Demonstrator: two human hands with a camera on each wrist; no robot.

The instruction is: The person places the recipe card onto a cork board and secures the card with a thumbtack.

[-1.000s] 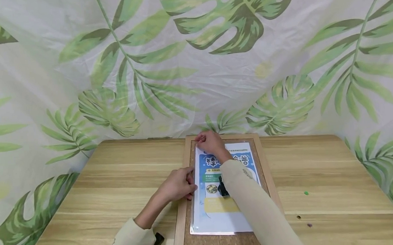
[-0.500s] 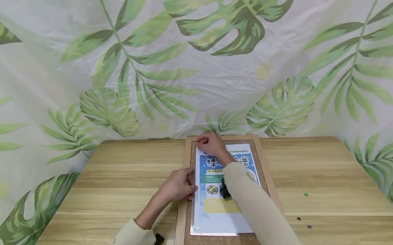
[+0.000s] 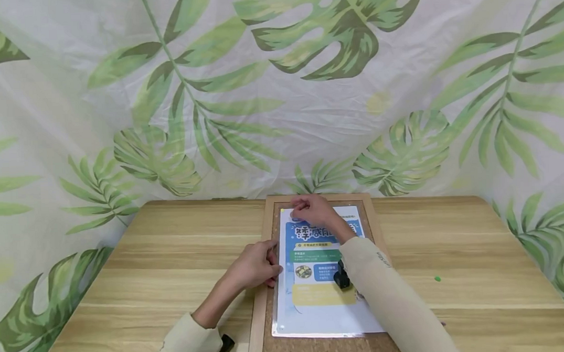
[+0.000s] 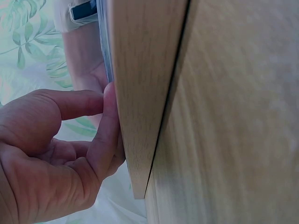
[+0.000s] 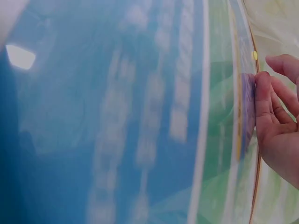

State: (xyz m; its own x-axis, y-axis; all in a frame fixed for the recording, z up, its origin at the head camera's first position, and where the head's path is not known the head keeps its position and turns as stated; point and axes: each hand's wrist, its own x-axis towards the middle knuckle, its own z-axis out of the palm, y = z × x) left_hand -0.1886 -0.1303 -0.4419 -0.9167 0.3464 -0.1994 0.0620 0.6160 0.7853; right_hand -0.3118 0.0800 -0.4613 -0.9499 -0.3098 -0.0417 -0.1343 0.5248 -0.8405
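Note:
A blue and white printed poster (image 3: pixel 316 319) lies on a wood-framed cork board (image 3: pixel 313 347), with a glossy clear layer over it. At its top left corner shows a small yellow pushpin head (image 3: pixel 282 211), seen also in the right wrist view as a yellow dot (image 5: pixel 255 55). My right hand (image 3: pixel 315 212) is just right of that pin, over the poster's top, its thumb and forefinger apart and holding nothing. My left hand (image 3: pixel 254 264) stays at the poster's left side, bent fingertips touching the edge beside the wooden frame (image 4: pixel 140 70).
A small green piece (image 3: pixel 437 278) and a small purple piece (image 3: pixel 443 324) lie on the wood-grain table (image 3: pixel 455 236), right of the board. Leaf-patterned cloth (image 3: pixel 232 120) hangs behind the table. Black wrist devices (image 3: pixel 341 278) sit on both sleeves.
My right hand has come away from the poster's top left corner and shifted right, uncovering the yellow pin and more of the print. The left hand has kept its place.

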